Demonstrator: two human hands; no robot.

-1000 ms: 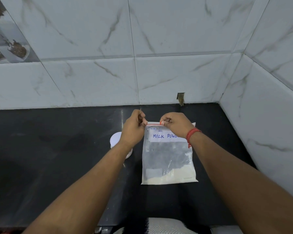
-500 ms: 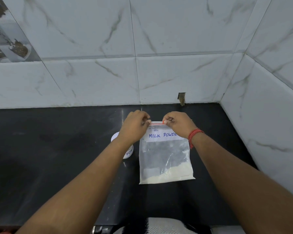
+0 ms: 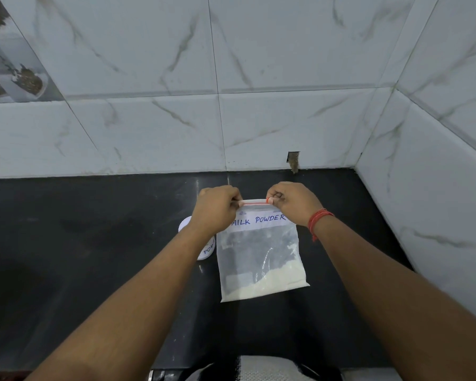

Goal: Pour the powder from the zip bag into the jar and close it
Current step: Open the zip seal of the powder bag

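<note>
A clear zip bag (image 3: pixel 259 254) labelled "MILK POWDER" hangs upright over the black counter, with white powder settled along its bottom edge. My left hand (image 3: pixel 216 210) pinches the left end of its red zip strip. My right hand (image 3: pixel 291 203), with a red thread at the wrist, pinches the right end. A white-lidded jar (image 3: pixel 208 250) with a handwritten label stands on the counter just left of the bag. My left wrist hides most of the jar.
The black counter (image 3: pixel 94 243) meets white marble-look wall tiles at the back and on the right, forming a corner. A small notch (image 3: pixel 293 160) sits at the base of the back wall. The counter's front edge is near my body.
The bag has shifted slightly left and tilted, and my hands have drawn a little further apart along the zip strip. The label now shows in full.
</note>
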